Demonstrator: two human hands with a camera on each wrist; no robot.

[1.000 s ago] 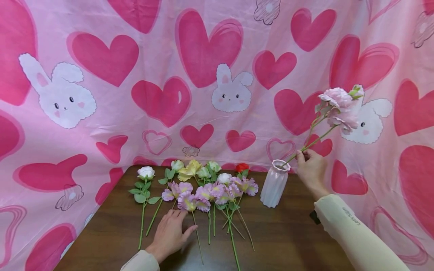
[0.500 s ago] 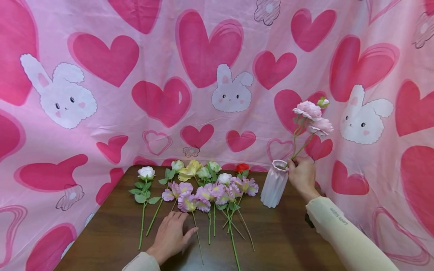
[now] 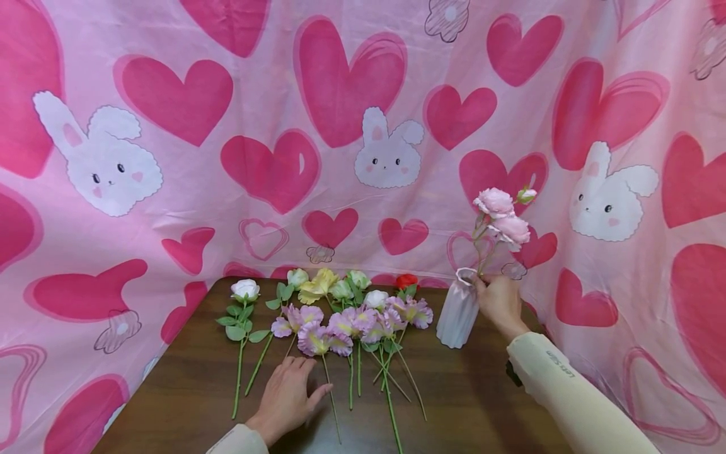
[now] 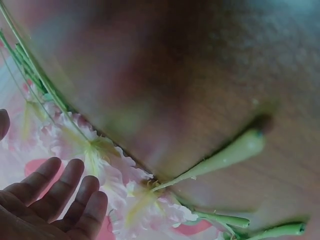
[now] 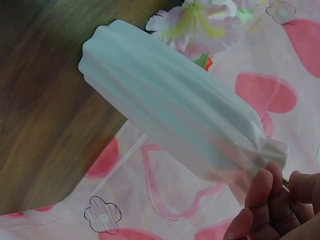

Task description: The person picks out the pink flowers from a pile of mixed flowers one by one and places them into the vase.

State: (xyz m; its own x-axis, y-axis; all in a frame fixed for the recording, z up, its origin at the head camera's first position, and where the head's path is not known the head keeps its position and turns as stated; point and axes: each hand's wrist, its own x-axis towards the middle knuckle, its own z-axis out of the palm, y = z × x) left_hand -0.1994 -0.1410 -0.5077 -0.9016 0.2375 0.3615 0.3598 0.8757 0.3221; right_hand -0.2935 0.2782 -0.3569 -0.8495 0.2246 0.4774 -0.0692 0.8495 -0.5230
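Note:
My right hand pinches the stem of a pink peony right at the mouth of the white fluted vase. The peony has two blooms and a bud, and its lower stem is inside the vase, out of sight. In the right wrist view, thumb and fingertips meet beside the vase's neck. My left hand rests on the table with relaxed fingers, just below the purple-and-yellow ruffled flowers. The left wrist view shows that hand holding nothing, near those flowers.
Several flowers lie across the brown table: a white rose at the left, a yellow flower, pale green roses and a red rose toward the back. A pink heart-and-rabbit cloth hangs behind.
My right hand has moved left and down to the vase's mouth, lowering the peony stem further in. The blooms now stand lower and more upright. My left hand has stayed put.

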